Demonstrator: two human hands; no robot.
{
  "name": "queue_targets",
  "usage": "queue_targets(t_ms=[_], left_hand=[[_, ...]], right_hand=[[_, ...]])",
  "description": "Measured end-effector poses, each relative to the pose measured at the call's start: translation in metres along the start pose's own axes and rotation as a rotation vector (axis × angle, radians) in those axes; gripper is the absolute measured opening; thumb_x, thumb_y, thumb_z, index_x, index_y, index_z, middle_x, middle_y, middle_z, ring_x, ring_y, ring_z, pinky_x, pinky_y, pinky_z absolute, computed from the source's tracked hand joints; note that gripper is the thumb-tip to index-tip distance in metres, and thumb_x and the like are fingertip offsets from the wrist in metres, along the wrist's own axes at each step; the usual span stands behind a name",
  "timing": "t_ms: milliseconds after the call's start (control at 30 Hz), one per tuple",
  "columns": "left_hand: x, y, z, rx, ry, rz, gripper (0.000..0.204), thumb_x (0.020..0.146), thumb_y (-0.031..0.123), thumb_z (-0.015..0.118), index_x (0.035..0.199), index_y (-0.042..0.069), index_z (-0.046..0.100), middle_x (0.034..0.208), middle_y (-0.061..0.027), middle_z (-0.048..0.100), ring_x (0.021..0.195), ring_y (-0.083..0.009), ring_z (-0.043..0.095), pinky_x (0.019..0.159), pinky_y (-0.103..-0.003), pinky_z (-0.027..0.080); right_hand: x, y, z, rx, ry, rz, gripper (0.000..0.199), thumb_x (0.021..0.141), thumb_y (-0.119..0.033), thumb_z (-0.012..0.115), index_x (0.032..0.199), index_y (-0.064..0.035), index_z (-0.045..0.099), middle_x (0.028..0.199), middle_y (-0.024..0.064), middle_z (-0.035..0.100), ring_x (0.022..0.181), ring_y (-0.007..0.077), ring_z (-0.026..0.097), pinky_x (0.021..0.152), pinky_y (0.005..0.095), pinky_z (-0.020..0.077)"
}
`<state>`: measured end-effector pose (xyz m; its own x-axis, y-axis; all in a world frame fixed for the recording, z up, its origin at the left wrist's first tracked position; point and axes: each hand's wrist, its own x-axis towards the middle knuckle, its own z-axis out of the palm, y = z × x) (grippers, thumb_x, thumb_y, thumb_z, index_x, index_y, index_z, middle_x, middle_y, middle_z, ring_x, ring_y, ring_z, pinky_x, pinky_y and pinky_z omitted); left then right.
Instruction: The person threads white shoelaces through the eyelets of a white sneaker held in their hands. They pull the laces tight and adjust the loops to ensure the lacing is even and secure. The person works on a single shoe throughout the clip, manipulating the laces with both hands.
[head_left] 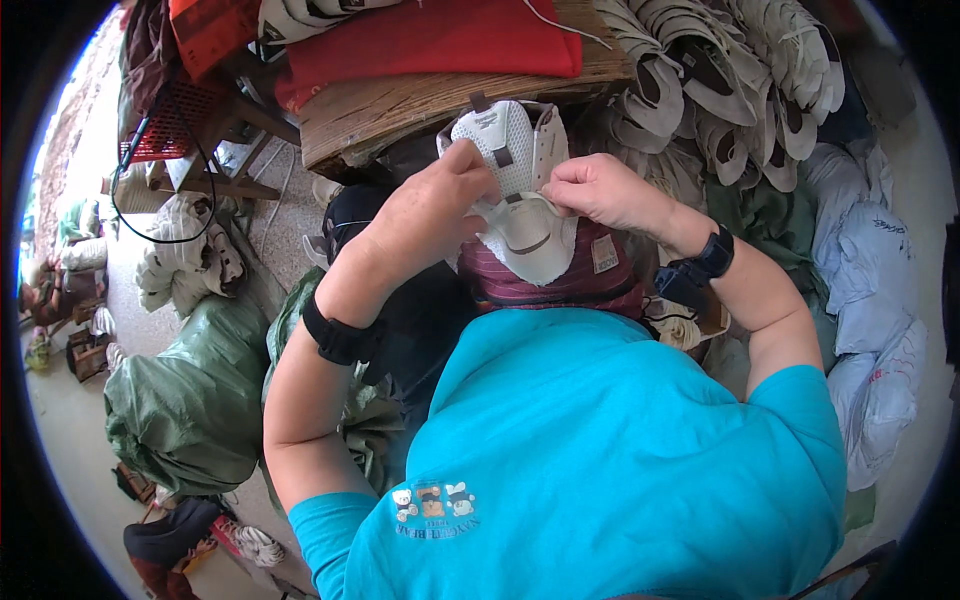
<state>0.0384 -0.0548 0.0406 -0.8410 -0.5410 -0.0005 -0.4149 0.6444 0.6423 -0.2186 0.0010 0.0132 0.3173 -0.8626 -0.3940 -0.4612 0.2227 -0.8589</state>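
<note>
Centrally placed shoe upper: the white shoe upper [540,262] lies on maroon striped cloth [622,292] just beyond the person's turquoise T-shirt [610,450]; its rounded toe points toward the body, its perforated tongue [515,150] toward the table.
Left hand: the left hand [430,205] bends its fingers in a pinch at the left edge of the upper's opening; its fingertips are partly hidden.
Right hand: the right hand [615,190] pinches the right edge of the same opening between thumb and forefinger, knuckles outward.
Gap between hands: narrow, crossed by the pale rim of the opening; the hands do not touch.
Wrists: a black band [340,330] on the left, a black band with a boxy part [695,270] on the right.
Table edge: the worn wooden table [345,125] ends close beyond the upper, with red cloth [440,55] spread on it.
Right-side limit: stacked shoe uppers [715,70] crowd past the right hand, with white sacks [870,270] farther out.
Left-side room: speckled floor [285,215] shows between the table's leg and the left forearm; a green sack [190,395] bulges near that elbow.
</note>
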Motion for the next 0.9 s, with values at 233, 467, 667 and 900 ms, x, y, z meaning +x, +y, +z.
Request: queue_targets(t_ms=[233, 467, 667, 900], left_hand=[[0.011, 0.007, 0.000, 0.084, -0.087, -0.040, 0.032, 0.072, 0.002, 0.075, 0.098, 0.001, 0.057, 0.105, -0.0129, 0.052, 0.095, -0.0333, 0.064, 0.083, -0.041, 0.054], [0.012, -0.001, 0.015, 0.274, -0.048, -0.024, 0.032, 0.075, 0.010, 0.074, 0.099, 0.002, 0.054, 0.101, -0.0136, 0.054, 0.091, -0.0325, 0.065, 0.077, -0.042, 0.055], [-0.004, 0.001, 0.019, 0.351, 0.061, 0.081, 0.019, 0.082, 0.015, 0.066, 0.098, 0.006, 0.061, 0.094, -0.0100, 0.056, 0.083, -0.0290, 0.066, 0.072, -0.040, 0.056], [0.005, 0.017, 0.019, 0.464, 0.192, -0.065, 0.022, 0.088, 0.026, 0.068, 0.079, 0.005, 0.068, 0.088, -0.0091, 0.055, 0.091, -0.0269, 0.057, 0.077, -0.042, 0.045]], right_hand=[[0.002, -0.030, 0.011, -0.950, 0.163, -0.383, 0.020, 0.083, -0.025, 0.069, 0.079, -0.0061, 0.064, 0.065, 0.0114, 0.060, 0.063, 0.0290, 0.060, 0.064, 0.0442, 0.0501], [0.005, -0.061, -0.009, -0.977, 0.135, -0.668, 0.043, 0.072, -0.016, 0.081, 0.105, -0.0039, 0.057, 0.113, 0.0110, 0.053, 0.106, 0.0304, 0.056, 0.085, 0.0417, 0.0508], [0.016, -0.068, -0.022, -0.987, -0.083, -0.542, 0.043, 0.072, -0.015, 0.082, 0.105, -0.0041, 0.057, 0.107, 0.0097, 0.054, 0.101, 0.0313, 0.059, 0.083, 0.0430, 0.0521], [0.020, -0.074, -0.027, -0.986, -0.227, -0.443, 0.036, 0.071, -0.011, 0.083, 0.097, -0.0029, 0.059, 0.105, 0.0100, 0.055, 0.091, 0.0325, 0.063, 0.078, 0.0439, 0.0519]])
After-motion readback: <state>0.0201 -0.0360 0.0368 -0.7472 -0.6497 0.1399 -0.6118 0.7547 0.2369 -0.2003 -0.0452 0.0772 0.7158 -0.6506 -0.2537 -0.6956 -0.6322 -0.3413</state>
